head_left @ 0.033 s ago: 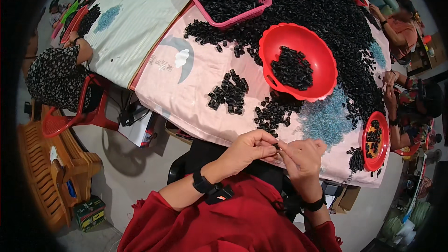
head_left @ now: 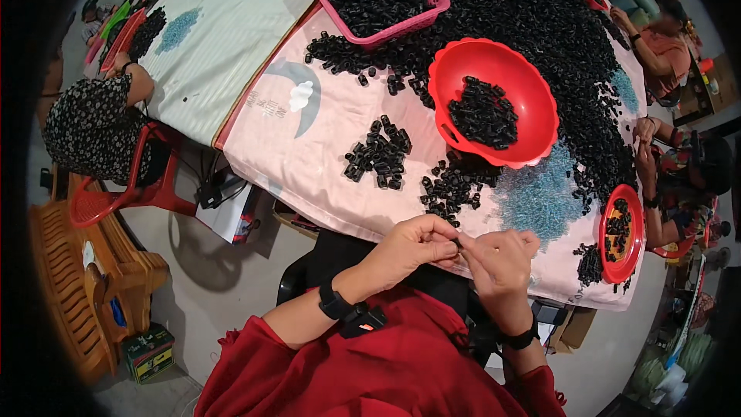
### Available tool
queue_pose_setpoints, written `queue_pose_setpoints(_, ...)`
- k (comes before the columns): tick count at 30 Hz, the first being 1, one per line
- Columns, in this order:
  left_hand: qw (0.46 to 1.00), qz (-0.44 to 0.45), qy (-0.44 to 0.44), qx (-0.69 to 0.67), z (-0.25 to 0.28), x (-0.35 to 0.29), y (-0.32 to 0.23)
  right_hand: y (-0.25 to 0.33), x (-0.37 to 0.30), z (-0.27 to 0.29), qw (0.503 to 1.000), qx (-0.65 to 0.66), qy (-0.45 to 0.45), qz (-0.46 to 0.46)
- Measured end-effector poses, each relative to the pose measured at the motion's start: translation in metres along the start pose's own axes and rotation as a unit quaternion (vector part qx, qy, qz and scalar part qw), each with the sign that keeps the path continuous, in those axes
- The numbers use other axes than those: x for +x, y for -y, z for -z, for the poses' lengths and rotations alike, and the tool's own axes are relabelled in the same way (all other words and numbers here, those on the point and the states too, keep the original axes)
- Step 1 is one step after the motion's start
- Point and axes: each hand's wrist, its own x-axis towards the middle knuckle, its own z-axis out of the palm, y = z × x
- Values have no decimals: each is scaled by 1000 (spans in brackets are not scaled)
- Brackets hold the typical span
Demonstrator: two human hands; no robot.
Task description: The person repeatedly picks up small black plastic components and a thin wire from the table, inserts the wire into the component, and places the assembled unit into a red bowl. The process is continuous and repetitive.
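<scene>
My left hand point(head_left: 413, 251) and my right hand point(head_left: 498, 262) meet at the table's near edge, fingertips pinched together. Between them is a small dark piece, mostly hidden by the fingers; it resembles the short black plastic pieces nearby, but its exact kind is unclear. Just beyond my fingers lies a loose cluster of black pieces point(head_left: 451, 189). A second small pile of black pieces point(head_left: 378, 153) sits further left. Right of that cluster spreads a heap of tiny clear-blue bits point(head_left: 540, 193). Behind it stands a red scalloped bowl point(head_left: 529, 96) with black pieces inside.
A pink basket point(head_left: 386, 35) full of black pieces stands at the back, beside a large black heap point(head_left: 525, 15). A red-rimmed tray point(head_left: 637, 224) rests at the right edge. Other people work at left and right. A red chair point(head_left: 123, 199) and wooden bench point(head_left: 85, 278) stand left.
My fingertips have shifted very slightly around the small dark piece, which shows less now. Everything else looks the same.
</scene>
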Motion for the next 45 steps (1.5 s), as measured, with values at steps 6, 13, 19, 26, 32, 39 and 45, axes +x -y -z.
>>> queue_pose_setpoints(6,1000,3,0,9,3,-1,-6,-11,-1,-4,997,60,9,-53)
queue_pose_setpoints(13,998,-33,-45,27,4,-7,-39,-46,-8,-46,997,-44,-28,-57)
queue_pose_setpoints(19,998,-27,-41,26,12,-12,-36,-38,-8,-58,988,-153,30,-21)
queue_pose_setpoints(26,1000,3,-11,7,9,-14,-34,-41,-6,-49,994,-106,-28,-18)
queue_pose_setpoints(32,999,19,10,31,3,-8,-25,-14,-1,-15,996,12,-22,-88)
queue_pose_setpoints(39,998,6,12,64,-5,-5,-18,1,0,-14,996,-69,-48,-2)
queue_pose_setpoints(45,995,-1,3,99,-6,-7,-19,1,0,-17,997,-66,-41,-1)
